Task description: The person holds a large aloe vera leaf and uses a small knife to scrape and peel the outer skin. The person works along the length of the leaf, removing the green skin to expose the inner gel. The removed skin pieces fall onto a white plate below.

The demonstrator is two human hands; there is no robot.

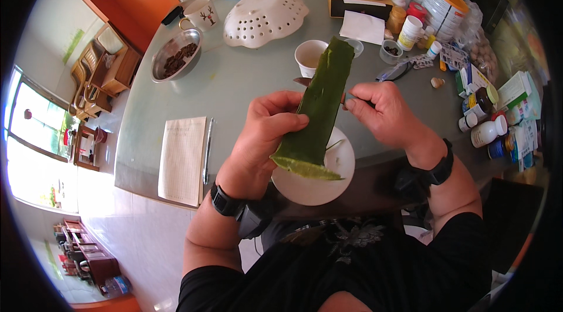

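Observation:
My left hand [279, 125] grips a thick green aloe vera leaf piece [323, 105] by its left edge, thumb on the near face. The leaf stands upright, its pale cut end low, over a white plate [308, 191] that holds a few green scraps. My right hand [380, 109] is closed on the handle of a small knife [302, 81]. The blade passes behind the leaf, and its tip shows at the leaf's left side; whether it cuts into the leaf is hidden. Just beyond the leaf stands a white cup [308, 57].
A squared notepad [181, 162] and a pen [207, 151] lie at left. Farther back are a steel bowl [199, 54] with dark pieces, a mug [204, 13] and an upturned white perforated basket [264, 19]. Bottles [410, 32], boxes [512, 90] and a tub [444, 8] crowd the right side.

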